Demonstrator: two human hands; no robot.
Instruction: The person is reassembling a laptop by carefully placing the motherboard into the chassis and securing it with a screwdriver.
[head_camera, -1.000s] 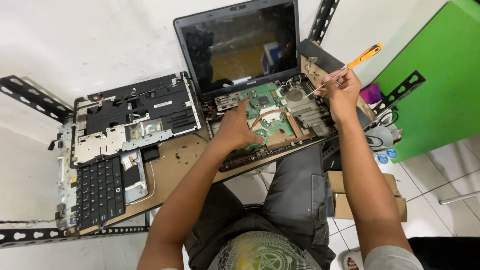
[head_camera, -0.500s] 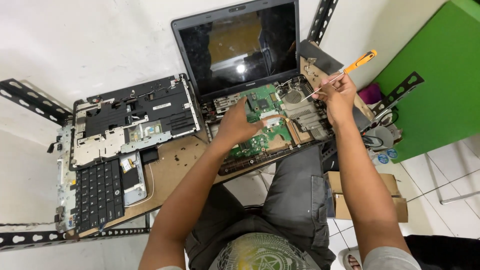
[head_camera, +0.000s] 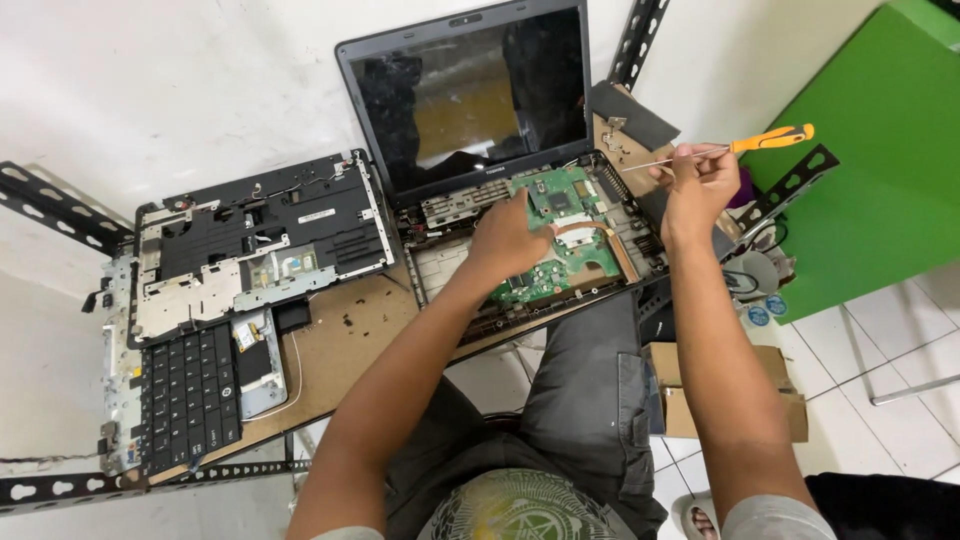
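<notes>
On the brown bench, centre: opened laptop base (head_camera: 620, 240) with green motherboard (head_camera: 560, 235) exposed, dark screen (head_camera: 470, 95) upright behind it. Left hand (head_camera: 505, 235) lies on the board's left part, fingers curled down on it; whether they pinch anything, cannot tell. Right hand (head_camera: 700, 180) hovers past the base's right edge, fingers clamped on an orange-handled screwdriver (head_camera: 725, 148), tip pointing left. Far left: removed top cover (head_camera: 265, 235) and keyboard (head_camera: 185, 395).

Risks, as judged: shaft tip swinging into board components; palm pressure flexing the board; loose small bits on the bench rolling off.
</notes>
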